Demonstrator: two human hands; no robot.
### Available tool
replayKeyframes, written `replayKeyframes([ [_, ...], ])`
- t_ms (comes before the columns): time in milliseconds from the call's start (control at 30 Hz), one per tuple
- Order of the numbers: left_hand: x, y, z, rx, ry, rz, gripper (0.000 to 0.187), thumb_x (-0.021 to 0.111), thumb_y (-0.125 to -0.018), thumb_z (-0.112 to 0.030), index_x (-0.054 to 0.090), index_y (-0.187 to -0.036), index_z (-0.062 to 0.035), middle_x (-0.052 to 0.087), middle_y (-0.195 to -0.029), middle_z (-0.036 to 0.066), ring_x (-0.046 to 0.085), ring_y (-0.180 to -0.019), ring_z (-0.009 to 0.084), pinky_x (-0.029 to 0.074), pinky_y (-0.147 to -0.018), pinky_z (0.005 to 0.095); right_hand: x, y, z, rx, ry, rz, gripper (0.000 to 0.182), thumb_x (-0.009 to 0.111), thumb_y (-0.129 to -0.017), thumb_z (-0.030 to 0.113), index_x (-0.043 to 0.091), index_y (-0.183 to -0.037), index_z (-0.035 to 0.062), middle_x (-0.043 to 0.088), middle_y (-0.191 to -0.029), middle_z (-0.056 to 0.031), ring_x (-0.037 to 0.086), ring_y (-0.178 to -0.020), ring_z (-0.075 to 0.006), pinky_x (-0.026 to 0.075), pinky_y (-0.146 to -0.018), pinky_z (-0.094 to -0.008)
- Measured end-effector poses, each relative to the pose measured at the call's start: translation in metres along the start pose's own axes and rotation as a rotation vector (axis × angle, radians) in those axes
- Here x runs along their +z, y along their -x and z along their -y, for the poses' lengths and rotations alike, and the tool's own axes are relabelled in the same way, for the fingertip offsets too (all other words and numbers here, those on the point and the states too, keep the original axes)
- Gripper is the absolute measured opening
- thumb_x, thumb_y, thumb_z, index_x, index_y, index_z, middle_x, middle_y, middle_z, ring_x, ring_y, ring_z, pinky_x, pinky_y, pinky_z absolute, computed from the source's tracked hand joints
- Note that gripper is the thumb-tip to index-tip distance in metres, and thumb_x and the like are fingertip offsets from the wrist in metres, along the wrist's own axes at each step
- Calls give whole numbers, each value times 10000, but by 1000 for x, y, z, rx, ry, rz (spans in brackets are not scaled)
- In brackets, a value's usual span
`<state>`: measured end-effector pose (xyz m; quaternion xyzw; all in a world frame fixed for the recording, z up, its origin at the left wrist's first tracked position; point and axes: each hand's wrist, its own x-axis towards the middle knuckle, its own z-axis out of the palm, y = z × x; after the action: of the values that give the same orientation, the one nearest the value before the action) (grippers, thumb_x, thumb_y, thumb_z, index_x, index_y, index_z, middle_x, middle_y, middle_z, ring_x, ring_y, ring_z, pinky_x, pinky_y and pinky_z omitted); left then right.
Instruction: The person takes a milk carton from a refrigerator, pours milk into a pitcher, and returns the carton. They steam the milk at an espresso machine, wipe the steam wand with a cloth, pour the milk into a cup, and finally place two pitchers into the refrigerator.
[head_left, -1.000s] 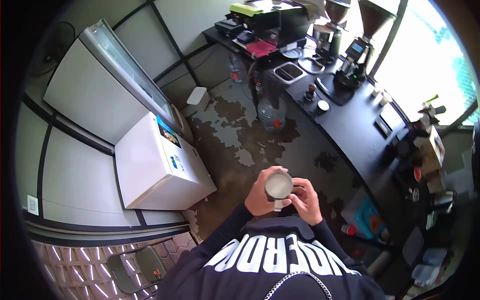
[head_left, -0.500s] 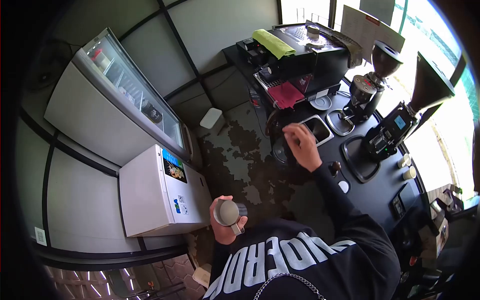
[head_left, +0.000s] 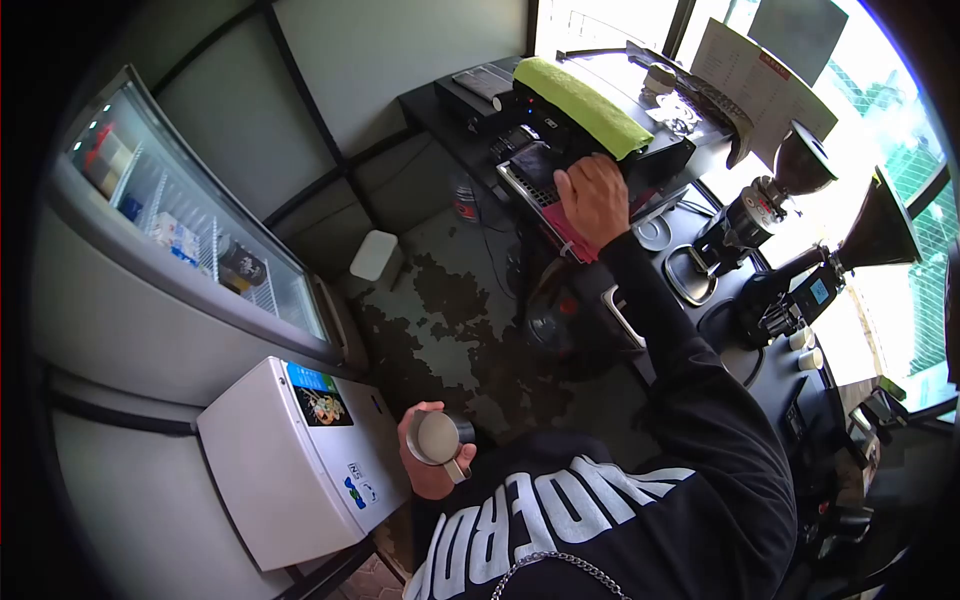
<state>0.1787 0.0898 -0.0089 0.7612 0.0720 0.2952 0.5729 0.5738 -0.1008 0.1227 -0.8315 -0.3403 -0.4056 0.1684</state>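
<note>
My left hand [head_left: 424, 478] is wrapped around a metal milk pitcher [head_left: 438, 438], held upright in front of my body with its handle towards me. I look down into the pitcher and see a pale grey inside. My right hand [head_left: 597, 205] is stretched out at the front of the black espresso machine [head_left: 668, 163], just below a lime-green towel [head_left: 585, 105] that lies along its top. Its thumb stands apart from the bent fingers, and the fingertips are partly hidden. Beneath this hand a dark pink cloth [head_left: 572, 236] lies on the machine's drip tray [head_left: 527, 178].
Two coffee grinders [head_left: 745, 215] [head_left: 815, 290] stand on the black counter at right, near small cups [head_left: 810, 358] and a saucer [head_left: 653, 233]. At left are a glass-door fridge [head_left: 190, 220] and a white chest-like appliance [head_left: 265, 470]. A white bin [head_left: 376, 256] stands on the patchy floor.
My right hand has moved forward from above the counter's metal container to the espresso machine's front. The view has shifted too. My left hand still holds the milk pitcher.
</note>
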Motion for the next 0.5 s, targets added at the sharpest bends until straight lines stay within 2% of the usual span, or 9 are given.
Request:
replayKeyframes([
  [33, -9, -20, 7, 46, -17, 29, 910, 921, -719, -272, 398, -1415, -6, 598, -1265, 131, 612, -1103, 226, 501, -949, 338, 2, -5, -3, 74, 46, 225, 270, 637, -954, 240, 706, -783, 43, 675, -817, -133, 686, -862, -323, 540, -769, -452],
  [67, -21, -38, 12, 92, -37, 66, 914, 928, -709, -264, 403, -1412, -11, 603, -1266, 126, 622, -1091, 220, 511, -940, 331, 16, -11, -15, -10, 53, 199, 488, 592, -938, 358, 668, -560, 59, 642, -622, -122, 687, -701, -327, 522, -660, -479],
  [100, -34, -58, 13, 74, -18, 98, 914, 928, -709, -264, 403, -1412, -11, 603, -1266, 126, 622, -1091, 220, 511, -940, 331, 12, -16, -17, 13, 76, 225, 488, 592, -938, 358, 668, -560, 59, 642, -622, -122, 687, -701, -327, 522, -660, -479],
  [167, -57, -100, 10, 153, -68, 272, 927, 949, -674, -246, 416, -1400, -25, 619, -1263, 104, 641, -1046, 196, 531, -911, 318, -9, -42, -14, -56, 143, 742, 486, 574, -893, 407, 690, -615, 25, 674, -657, -168, 676, -661, -371, 533, -670, -480],
  [200, -69, -118, 11, 153, -101, 334, 928, 962, -649, -241, 430, -1380, -36, 642, -1237, 93, 671, -994, 193, 555, -876, 324, -7, -52, -15, -14, 135, 874, 471, 578, -842, 443, 721, -689, 20, 695, -709, -209, 677, -665, -402, 542, -689, -487],
  [233, -80, -133, 15, 145, -86, 363, 928, 962, -649, -241, 430, -1380, -36, 642, -1237, 93, 671, -994, 193, 555, -876, 324, -3, -56, -15, 14, 145, 892, 471, 578, -842, 443, 721, -689, 20, 695, -709, -209, 677, -665, -402, 542, -689, -487],
  [300, -93, -161, 26, 177, -109, 484, 897, 958, -653, -249, 442, -1356, -36, 658, -1218, 104, 694, -975, 211, 572, -866, 346, 1, -67, -18, -7, 132, 1155, 487, 576, -837, 474, 744, -736, 29, 696, -726, -227, 690, -704, -411, 550, -712, -487],
  [433, -101, -193, 59, 193, 1, 576, 885, 957, -650, -254, 450, -1341, -35, 663, -1224, 118, 706, -979, 237, 581, -863, 359, 0, -77, -12, 40, 146, 1311, 501, 555, -843, 489, 747, -751, 35, 694, -730, -235, 691, -720, -417, 548, -696, -495],
  [500, -97, -204, 70, 147, 59, 587, 875, 956, -653, -263, 455, -1333, -30, 668, -1227, 120, 707, -979, 244, 580, -862, 357, -3, -73, -9, 34, 185, 1257, 477, 566, -845, 468, 738, -735, 37, 688, -717, -230, 686, -713, -418, 544, -692, -495],
])
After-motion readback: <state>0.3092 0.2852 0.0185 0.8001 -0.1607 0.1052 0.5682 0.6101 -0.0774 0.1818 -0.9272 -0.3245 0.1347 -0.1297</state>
